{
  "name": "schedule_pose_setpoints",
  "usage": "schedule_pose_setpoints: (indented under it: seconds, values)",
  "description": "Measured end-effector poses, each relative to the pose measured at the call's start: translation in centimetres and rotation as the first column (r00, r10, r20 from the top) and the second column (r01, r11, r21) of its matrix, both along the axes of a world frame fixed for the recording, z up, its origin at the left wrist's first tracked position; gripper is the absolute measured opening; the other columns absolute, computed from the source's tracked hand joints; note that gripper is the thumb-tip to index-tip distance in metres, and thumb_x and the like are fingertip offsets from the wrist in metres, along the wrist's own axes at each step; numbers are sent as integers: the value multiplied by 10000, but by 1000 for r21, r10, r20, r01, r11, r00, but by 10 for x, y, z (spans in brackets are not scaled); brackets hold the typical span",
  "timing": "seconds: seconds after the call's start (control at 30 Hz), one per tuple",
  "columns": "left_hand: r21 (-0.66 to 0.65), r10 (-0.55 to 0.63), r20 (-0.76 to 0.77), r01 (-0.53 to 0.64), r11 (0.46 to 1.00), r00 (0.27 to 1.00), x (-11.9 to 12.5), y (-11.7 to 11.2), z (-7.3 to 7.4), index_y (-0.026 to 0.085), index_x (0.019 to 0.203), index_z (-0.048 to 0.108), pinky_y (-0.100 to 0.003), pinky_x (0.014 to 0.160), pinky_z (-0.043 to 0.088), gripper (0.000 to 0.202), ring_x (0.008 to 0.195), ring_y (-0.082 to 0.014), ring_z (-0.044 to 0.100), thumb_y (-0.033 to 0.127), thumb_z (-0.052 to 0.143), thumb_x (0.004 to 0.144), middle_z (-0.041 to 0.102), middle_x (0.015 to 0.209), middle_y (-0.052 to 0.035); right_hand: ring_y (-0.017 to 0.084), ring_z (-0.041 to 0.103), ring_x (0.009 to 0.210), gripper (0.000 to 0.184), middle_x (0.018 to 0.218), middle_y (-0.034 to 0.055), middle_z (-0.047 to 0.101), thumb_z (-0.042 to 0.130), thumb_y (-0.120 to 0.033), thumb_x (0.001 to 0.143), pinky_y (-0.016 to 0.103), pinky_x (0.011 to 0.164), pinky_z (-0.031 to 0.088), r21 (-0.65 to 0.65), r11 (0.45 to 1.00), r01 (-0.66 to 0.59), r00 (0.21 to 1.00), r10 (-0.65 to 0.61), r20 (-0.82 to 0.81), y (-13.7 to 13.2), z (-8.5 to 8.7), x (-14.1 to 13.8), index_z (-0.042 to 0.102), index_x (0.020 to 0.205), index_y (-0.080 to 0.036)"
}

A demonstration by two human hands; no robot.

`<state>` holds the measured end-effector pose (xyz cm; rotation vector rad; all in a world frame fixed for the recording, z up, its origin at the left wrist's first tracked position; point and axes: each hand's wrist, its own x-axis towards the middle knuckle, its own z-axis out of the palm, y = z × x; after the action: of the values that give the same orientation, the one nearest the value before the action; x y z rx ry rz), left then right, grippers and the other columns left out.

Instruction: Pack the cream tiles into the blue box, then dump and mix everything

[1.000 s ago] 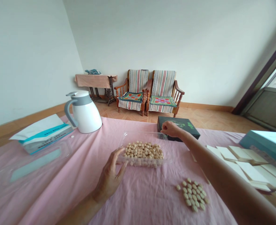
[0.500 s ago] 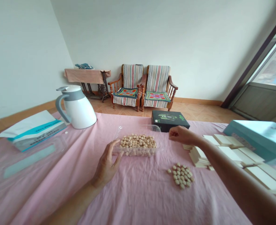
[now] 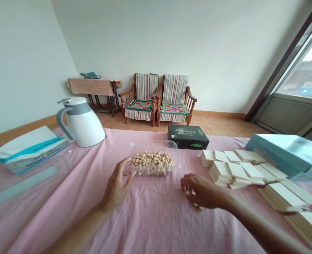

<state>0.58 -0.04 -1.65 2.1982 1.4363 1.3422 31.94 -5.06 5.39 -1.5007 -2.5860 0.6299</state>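
Observation:
A clear plastic tray (image 3: 176,160) filled with several small beige seeds (image 3: 152,159) sits mid-table on the pink cloth (image 3: 150,218). My left hand (image 3: 116,185) rests open against the tray's near left corner, fingers apart. My right hand (image 3: 202,191) lies curled over a small loose pile of the same seeds (image 3: 190,193) on the cloth to the right of the tray. Its fingers are bent down onto them, and most of the pile is hidden under the palm.
A white jug (image 3: 82,121) and a blue-and-white packet (image 3: 29,148) stand at the left. A black box (image 3: 187,136) lies behind the tray. Stacks of pale cards (image 3: 240,171) and a teal box (image 3: 283,153) fill the right. Two wooden chairs (image 3: 157,98) stand beyond.
My right hand has come back from the black box, past the tray's far right corner, down onto the loose seed pile. The left hand has stayed at the tray.

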Motion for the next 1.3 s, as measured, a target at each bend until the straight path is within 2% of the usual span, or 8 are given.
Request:
schedule_pose_setpoints:
  seconds: [0.17, 0.3, 0.4, 0.5, 0.63, 0.87, 1.07, 1.3]
  values:
    - [6, 6, -18, -6, 1000, 1000, 1, 0, 2, 244, 1327, 375, -372, 921, 515, 468, 1182, -219, 533, 269, 514, 881, 522, 1292, -91, 91, 549, 630, 113, 700, -1, 625, 524, -106, 736, 198, 575, 384, -32, 997, -66, 988, 61, -141, 8, 43, -5, 612, 770, -167]
    - [6, 7, -32, -7, 1000, 999, 0, -1, 4, 238, 1329, 375, -395, 937, 508, 467, 1187, -228, 527, 266, 508, 882, 521, 1288, -99, 90, 541, 636, 114, 760, 6, 646, 547, -194, 795, 210, 590, 399, 170, 972, 164, 913, -84, -399, 22, 62, -19, 625, 874, -169]
    - [-7, 1, -35, -2, 1000, 999, -1, -1, 4, 235, 1333, 372, -401, 932, 512, 471, 1188, -235, 528, 263, 504, 882, 519, 1289, -105, 99, 525, 608, 139, 706, 2, 634, 507, -235, 834, 219, 564, 378, 203, 948, 246, 907, -151, -394, 25, 59, -13, 632, 842, -175]
    - [-14, -5, -20, 4, 1000, 1000, 0, -2, 4, 232, 1332, 377, -385, 902, 530, 471, 1183, -236, 531, 263, 506, 880, 518, 1292, -109, 113, 531, 597, 132, 666, 11, 625, 502, -172, 805, 229, 559, 355, 179, 959, 218, 969, -192, -156, 22, 42, 8, 621, 748, -173]
    - [-8, -4, 2, 4, 1000, 1000, 2, -2, 5, 233, 1332, 382, -351, 840, 556, 476, 1157, -229, 547, 268, 515, 876, 518, 1290, -108, 158, 593, 727, 155, 812, 62, 666, 535, -85, 730, 247, 631, 369, 99, 982, 159, 980, -169, 106, 16, 9, 33, 625, 827, -165]
    - [-10, 5, -15, -5, 1000, 1000, 0, -1, 1, 233, 1327, 380, -365, 889, 535, 476, 1179, -230, 537, 263, 515, 872, 511, 1304, -102, 163, 584, 749, 165, 822, 71, 642, 476, -83, 743, 251, 657, 374, 64, 979, 195, 977, -200, 76, 16, -19, 32, 611, 806, -154]
    - [-24, -9, 10, 9, 1000, 1000, -1, 1, -1, 234, 1341, 371, -358, 897, 531, 488, 1199, -224, 521, 252, 510, 873, 504, 1318, -102, 131, 528, 691, 180, 754, 43, 602, 475, -28, 640, 242, 638, 363, 170, 965, 199, 979, -203, 5, 18, -3, 27, 572, 725, -153]
    - [-4, 10, -37, -11, 1000, 999, -1, 0, 3, 223, 1333, 379, -399, 921, 514, 479, 1189, -239, 533, 267, 503, 873, 527, 1291, -114, 105, 545, 673, 127, 812, 21, 609, 505, -146, 757, 227, 622, 433, 260, 916, 306, 855, -144, -498, 32, 44, -16, 583, 852, -179]
